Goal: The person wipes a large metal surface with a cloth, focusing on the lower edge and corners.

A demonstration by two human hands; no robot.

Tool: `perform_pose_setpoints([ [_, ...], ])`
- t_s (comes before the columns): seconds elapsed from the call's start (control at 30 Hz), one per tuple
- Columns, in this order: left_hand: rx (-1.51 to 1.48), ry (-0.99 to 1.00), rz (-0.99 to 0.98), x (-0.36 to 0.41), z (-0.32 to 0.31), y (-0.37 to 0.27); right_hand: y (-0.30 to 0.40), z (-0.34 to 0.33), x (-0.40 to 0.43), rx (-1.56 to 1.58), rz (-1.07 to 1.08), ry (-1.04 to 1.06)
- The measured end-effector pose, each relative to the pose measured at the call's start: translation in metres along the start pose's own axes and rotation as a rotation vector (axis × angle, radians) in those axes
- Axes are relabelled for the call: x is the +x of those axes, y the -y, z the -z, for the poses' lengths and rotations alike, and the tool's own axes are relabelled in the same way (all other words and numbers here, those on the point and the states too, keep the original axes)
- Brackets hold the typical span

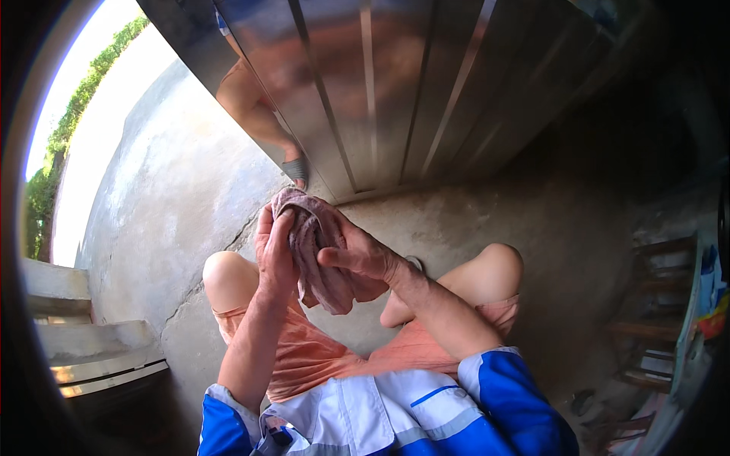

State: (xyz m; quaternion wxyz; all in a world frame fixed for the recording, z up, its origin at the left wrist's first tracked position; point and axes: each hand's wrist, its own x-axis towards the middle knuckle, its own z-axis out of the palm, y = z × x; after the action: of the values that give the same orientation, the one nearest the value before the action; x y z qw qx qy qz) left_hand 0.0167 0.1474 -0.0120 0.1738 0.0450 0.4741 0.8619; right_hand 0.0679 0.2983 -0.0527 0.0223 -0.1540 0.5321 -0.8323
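Note:
A crumpled mauve terry cloth is bunched between my two hands, above the floor and between my knees. My left hand grips its left side, with the thumb pressed on the upper folds. My right hand holds the cloth from the right, its thumb lying across the front and its other fingers partly hidden behind the fabric. Loose folds hang down below both hands. Just beyond the cloth stands a shiny metal door panel with vertical grooves, which mirrors my leg and sandal.
Cracked concrete floor spreads around my feet. Concrete steps rise at the left, with a bright doorway and green plants beyond. In the dim right side stands a wooden rack beside blue and red items.

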Motion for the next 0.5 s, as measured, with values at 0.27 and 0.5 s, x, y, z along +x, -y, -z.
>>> perform_pose_setpoints([
  [0.27, 0.225, -0.050, 0.077, -0.042, 0.040, 0.011, -0.014, -0.026, -0.007, 0.001, -0.129, -0.147],
  [0.5, 0.349, 0.223, 0.463, -0.101, 0.064, 0.069, -0.024, -0.026, -0.005, 0.099, -0.003, -0.279],
])
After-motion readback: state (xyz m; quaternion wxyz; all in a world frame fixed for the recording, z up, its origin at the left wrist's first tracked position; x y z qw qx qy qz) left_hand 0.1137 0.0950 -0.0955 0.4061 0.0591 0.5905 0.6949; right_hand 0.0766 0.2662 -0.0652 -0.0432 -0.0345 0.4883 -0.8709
